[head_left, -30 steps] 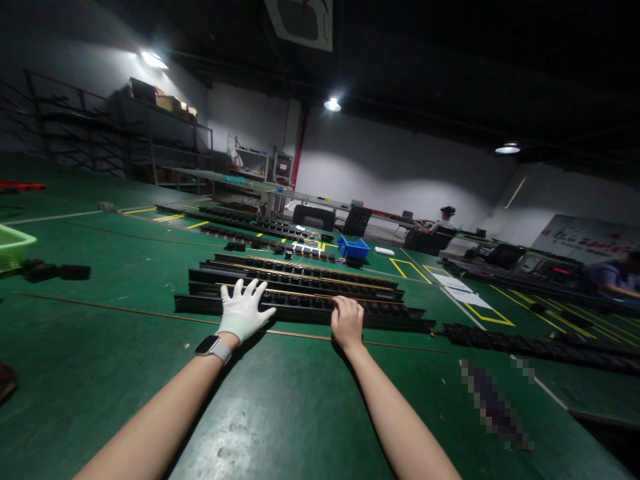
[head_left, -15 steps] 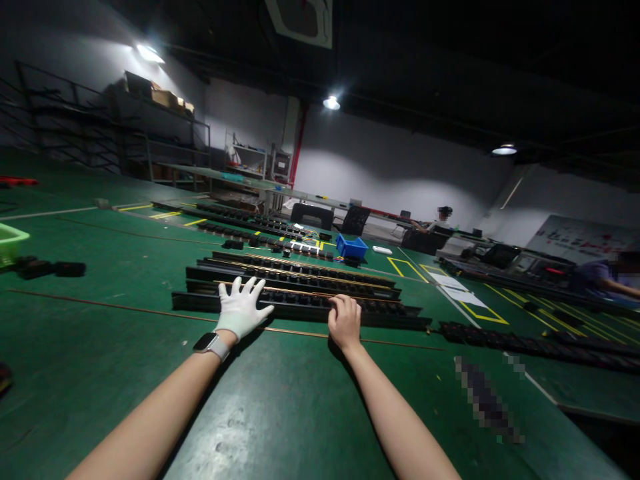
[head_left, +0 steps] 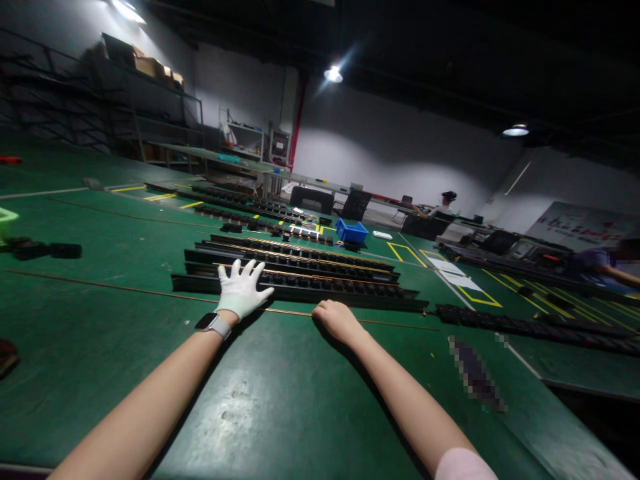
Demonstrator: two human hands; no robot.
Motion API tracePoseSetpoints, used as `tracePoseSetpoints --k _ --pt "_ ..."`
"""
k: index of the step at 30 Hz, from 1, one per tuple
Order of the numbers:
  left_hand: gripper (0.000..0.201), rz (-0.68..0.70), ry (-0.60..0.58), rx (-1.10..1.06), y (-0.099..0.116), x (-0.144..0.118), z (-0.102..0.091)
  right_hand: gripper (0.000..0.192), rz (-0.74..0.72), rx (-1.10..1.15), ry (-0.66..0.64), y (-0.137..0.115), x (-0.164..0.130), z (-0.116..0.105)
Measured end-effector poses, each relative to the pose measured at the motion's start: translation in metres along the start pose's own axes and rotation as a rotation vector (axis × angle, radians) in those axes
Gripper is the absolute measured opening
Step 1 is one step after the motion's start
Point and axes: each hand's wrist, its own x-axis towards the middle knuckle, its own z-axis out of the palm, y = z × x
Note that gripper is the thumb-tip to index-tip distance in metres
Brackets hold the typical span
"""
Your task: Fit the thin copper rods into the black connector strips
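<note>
My left hand (head_left: 242,291), in a white glove with a watch at the wrist, lies flat with fingers spread on the nearest long black strip (head_left: 350,295) full of small black parts. My bare right hand (head_left: 334,317) rests curled on the green table, its fingers at a thin copper rod (head_left: 390,323) that runs along the strip's near side. I cannot tell whether it grips the rod. Two more black strips (head_left: 310,263) with copper rods on top lie just behind.
A blue bin (head_left: 353,231) stands behind the strips. More black strips (head_left: 525,325) lie to the right and at the far back. Small black blocks (head_left: 45,250) sit at the left. Other people work at far tables on the right. Shelving lines the back left wall.
My right hand has drawn back from the top of the nearest strip down onto the table beside the copper rod. The left hand has stayed put. The view has tipped down slightly.
</note>
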Motion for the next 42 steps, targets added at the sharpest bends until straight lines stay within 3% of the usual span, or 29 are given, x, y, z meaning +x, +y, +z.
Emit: tracePoseSetpoints --k 8,15,24,26,30,34,39,42 --pt "0.085 0.0 0.002 -0.003 0.002 0.0 -0.001 0.027 -0.027 -0.057 -0.044 -0.001 0.004 0.003" --pt "0.086 0.005 0.006 0.007 -0.001 0.002 0.005 0.029 0.013 -0.072 -0.007 -0.005 -0.003 0.005" --pt "0.088 0.0 -0.009 0.012 -0.002 0.006 0.007 0.047 0.147 0.135 0.166 0.013 -0.019 0.006" --pt "0.089 0.002 -0.011 -0.002 -0.003 0.006 0.008 0.05 0.143 0.217 0.197 0.022 -0.024 0.005" --pt "0.092 0.01 -0.032 -0.034 -0.003 0.006 0.006 0.029 0.217 0.279 0.242 0.046 -0.04 0.0" --pt "0.092 0.01 -0.043 -0.059 -0.003 0.006 0.004 0.023 0.301 0.309 0.275 0.09 -0.067 -0.006" --pt "0.092 0.012 -0.026 -0.077 -0.003 0.006 0.006 0.045 0.417 0.729 0.45 0.158 -0.11 -0.013" --pt "0.093 0.015 -0.01 -0.098 -0.005 0.006 0.009 0.059 0.442 0.917 0.59 0.183 -0.126 -0.017"
